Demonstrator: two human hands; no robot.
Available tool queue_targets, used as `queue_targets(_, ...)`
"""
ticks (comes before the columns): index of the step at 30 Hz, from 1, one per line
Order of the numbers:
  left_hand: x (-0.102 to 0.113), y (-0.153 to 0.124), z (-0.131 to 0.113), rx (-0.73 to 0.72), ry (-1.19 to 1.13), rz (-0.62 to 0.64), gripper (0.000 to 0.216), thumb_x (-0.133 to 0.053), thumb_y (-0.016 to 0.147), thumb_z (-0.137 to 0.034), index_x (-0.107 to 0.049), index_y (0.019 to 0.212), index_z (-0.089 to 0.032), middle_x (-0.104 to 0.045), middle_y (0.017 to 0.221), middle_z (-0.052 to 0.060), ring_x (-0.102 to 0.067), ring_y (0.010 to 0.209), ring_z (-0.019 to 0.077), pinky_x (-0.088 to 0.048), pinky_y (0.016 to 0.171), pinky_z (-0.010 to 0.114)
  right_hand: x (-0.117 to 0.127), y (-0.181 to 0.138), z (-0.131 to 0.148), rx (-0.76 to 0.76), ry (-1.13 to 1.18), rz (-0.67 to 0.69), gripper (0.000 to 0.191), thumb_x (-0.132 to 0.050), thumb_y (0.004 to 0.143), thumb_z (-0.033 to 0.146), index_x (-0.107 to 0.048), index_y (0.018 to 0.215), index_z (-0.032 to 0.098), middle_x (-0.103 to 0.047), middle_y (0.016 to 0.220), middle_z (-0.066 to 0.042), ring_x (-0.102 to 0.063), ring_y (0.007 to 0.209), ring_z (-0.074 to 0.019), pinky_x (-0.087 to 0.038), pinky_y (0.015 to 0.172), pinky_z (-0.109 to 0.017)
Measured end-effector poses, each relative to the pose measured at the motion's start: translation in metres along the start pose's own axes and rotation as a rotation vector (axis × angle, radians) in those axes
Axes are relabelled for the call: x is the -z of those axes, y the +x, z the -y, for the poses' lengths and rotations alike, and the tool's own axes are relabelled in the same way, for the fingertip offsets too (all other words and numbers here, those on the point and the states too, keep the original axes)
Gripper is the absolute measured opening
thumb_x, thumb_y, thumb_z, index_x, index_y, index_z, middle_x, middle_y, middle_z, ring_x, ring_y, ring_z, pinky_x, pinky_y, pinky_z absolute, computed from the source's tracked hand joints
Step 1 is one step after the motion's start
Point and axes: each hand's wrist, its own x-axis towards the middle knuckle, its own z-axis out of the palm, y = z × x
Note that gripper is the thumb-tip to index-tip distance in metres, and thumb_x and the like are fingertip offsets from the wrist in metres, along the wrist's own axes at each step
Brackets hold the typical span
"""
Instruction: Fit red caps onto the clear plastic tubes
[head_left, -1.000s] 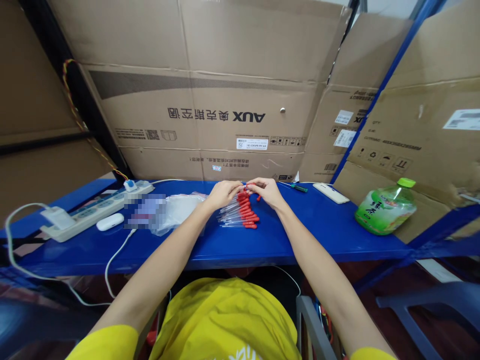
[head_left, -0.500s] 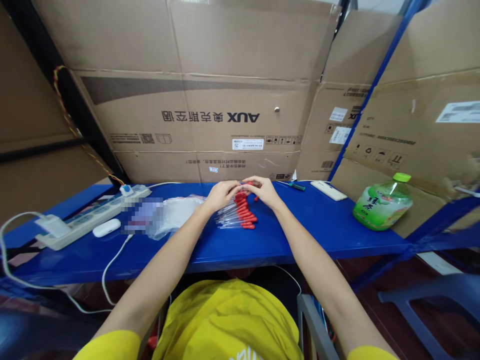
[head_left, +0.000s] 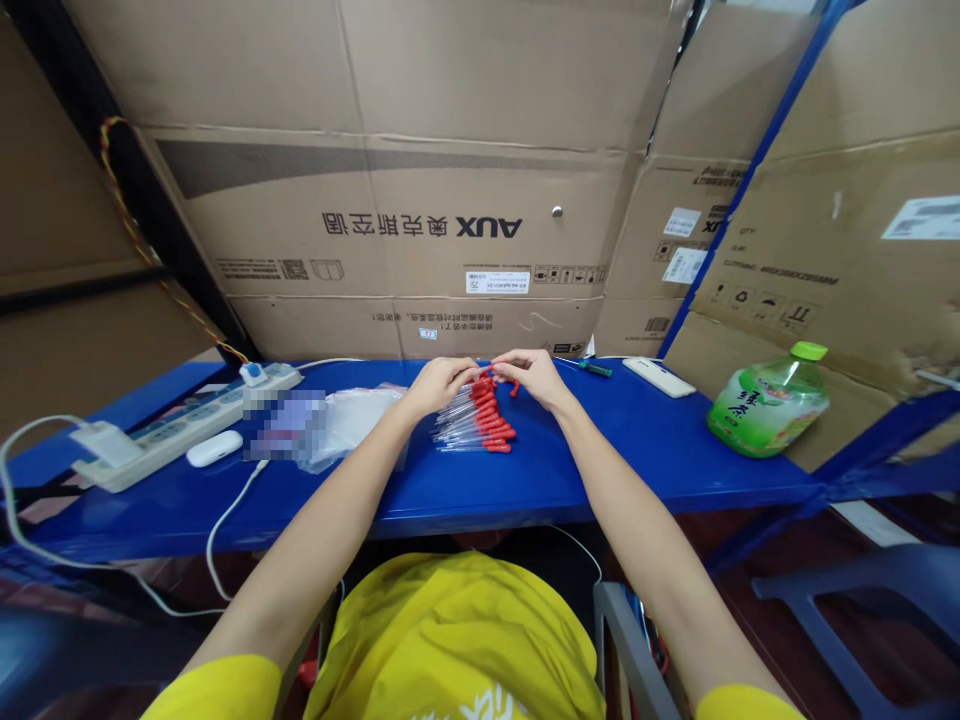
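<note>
While my left hand (head_left: 439, 383) pinches a dropper (head_left: 480, 378), my right hand (head_left: 534, 372) has pushed its red bulb (head_left: 501, 370) closer; row of droppers (head_left: 480, 428) unchanged on bench (head_left: 637, 460).

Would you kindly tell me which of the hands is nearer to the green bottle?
Right. The right hand sits left of the green bottle; the left hand is farther left.
</note>
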Motion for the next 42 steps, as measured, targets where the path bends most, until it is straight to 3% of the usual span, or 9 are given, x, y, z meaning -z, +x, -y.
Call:
queue_targets(8,-0.001,0.0,-0.001,-0.031,-0.006,0.009,0.038,-0.041,0.108,-0.038,-0.072,0.097,-0.018,-0.075,0.086,0.005,-0.066,0.079,0.0179,-0.041,0.075,0.026,0.0,-0.001,0.0,-0.003,-0.025,-0.004,0.039,-0.09,0.069,0.05,-0.082,0.089,0.018,-0.079,0.076,-0.005,-0.075,0.072,-0.0217,-0.063,0.069,-0.033)
queue_targets(28,0.0,0.001,-0.012,-0.014,-0.047,0.022,0.043,-0.042,0.106,-0.044,-0.069,0.088,-0.015,-0.066,0.071,0.003,-0.053,0.063,0.0139,-0.036,0.065,0.025,-0.007,0.0,-0.003,-0.044,0.024,0.036,0.043,-0.092,0.065,0.05,-0.083,0.091,0.018,-0.081,0.081,-0.007,-0.079,0.078,-0.0261,-0.065,0.086,-0.044)
queue_targets(32,-0.002,0.002,-0.013,-0.004,-0.027,0.013,0.044,-0.041,0.107,-0.044,-0.069,0.088,-0.016,-0.067,0.072,0.003,-0.055,0.064,0.0149,-0.037,0.066,0.026,-0.008,0.001,-0.005,-0.024,0.011,0.029,0.043,-0.09,0.066,0.052,-0.082,0.091,0.018,-0.081,0.08,-0.006,-0.078,0.078,-0.0248,-0.064,0.084,-0.043)
queue_targets(37,-0.004,0.003,-0.012,0.01,0.017,-0.045,0.042,-0.042,0.107,-0.044,-0.072,0.097,-0.018,-0.075,0.088,0.007,-0.064,0.077,0.0184,-0.041,0.072,0.027,-0.004,0.001,-0.003,0.033,-0.061,0.028,0.04,-0.085,0.074,0.052,-0.081,0.095,0.019,-0.079,0.08,-0.005,-0.074,0.071,-0.0204,-0.062,0.076,-0.036)
queue_targets(42,-0.006,0.002,-0.007,0.08,0.096,-0.076,0.04,-0.049,0.104,-0.05,-0.074,0.1,-0.019,-0.074,0.083,0.005,-0.062,0.072,0.0184,-0.038,0.067,0.028,0.0,0.002,-0.006,0.067,-0.165,0.02,0.042,-0.081,0.079,0.05,-0.078,0.107,0.018,-0.077,0.08,-0.004,-0.07,0.069,-0.0184,-0.06,0.074,-0.034)
